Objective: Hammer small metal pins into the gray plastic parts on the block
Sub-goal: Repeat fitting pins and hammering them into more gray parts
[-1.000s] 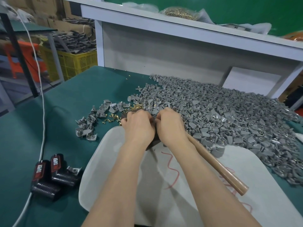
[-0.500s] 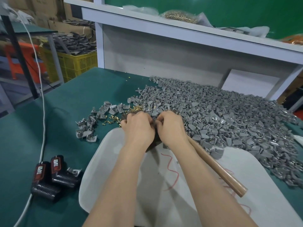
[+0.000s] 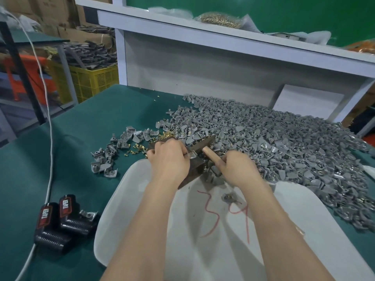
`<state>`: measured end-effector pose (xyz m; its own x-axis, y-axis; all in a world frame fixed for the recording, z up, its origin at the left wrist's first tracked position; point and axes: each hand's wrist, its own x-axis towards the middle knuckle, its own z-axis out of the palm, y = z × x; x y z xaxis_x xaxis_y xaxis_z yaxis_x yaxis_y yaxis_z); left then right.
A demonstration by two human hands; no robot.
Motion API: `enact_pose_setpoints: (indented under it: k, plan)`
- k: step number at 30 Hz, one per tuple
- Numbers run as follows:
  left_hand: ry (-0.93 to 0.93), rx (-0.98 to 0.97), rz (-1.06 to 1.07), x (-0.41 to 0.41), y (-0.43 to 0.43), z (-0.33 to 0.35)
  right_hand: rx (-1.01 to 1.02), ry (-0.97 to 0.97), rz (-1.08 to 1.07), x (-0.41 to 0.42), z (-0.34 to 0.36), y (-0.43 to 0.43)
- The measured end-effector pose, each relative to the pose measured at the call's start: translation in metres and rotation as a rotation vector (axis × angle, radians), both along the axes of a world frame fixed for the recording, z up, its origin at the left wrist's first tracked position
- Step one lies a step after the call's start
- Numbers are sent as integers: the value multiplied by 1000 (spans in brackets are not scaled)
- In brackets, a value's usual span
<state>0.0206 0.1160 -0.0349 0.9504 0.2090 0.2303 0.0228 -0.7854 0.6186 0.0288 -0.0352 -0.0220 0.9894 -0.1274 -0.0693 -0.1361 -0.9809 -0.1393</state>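
Our left grip (image 3: 169, 161) pinches a part (image 3: 192, 154) on the block (image 3: 195, 169). Our right grip (image 3: 240, 169) clamps the hammer (image 3: 213, 159). The pile (image 3: 284, 142) crowds beyond it, with pins (image 3: 138, 148) left of our left grip.

two hands (image 3: 169, 160) (image 3: 240, 169), one hammer (image 3: 213, 159), one block (image 3: 194, 171), two battery packs (image 3: 70, 217) (image 3: 48, 230), seemingly hundreds of gray parts (image 3: 263, 142).

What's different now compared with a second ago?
The right hand drew away to the right from the left hand and now grips the wooden hammer handle, which has lifted off the white tray. The left hand stayed on the dark block; the pile of gray parts is unchanged.
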Motion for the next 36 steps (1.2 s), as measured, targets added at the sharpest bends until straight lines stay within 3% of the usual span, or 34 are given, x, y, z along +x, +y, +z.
enact_pose_setpoints:
  k: [3,11,17,22,27,31,34,36]
  plan:
    - [-4,5,2,-1,0,0,25,21,85,1,1,3]
    - [9,-13,8,-1,1,0,280,-178,64,-10,19,-7]
    - [3,1,16,0,2,0,300,-609,160,-41,27,6]
    - [-2,13,27,2,2,-1,158,-468,211,-55,26,11]
    - [6,-3,24,4,2,-3,289,-710,190,-53,27,12]
    - [11,19,29,2,2,-1,142,-488,226,-57,22,9]
    - [3,2,23,3,3,-2,276,-694,178,-58,19,8]
    - [10,-18,22,3,2,-2,344,-727,170,-59,18,9]
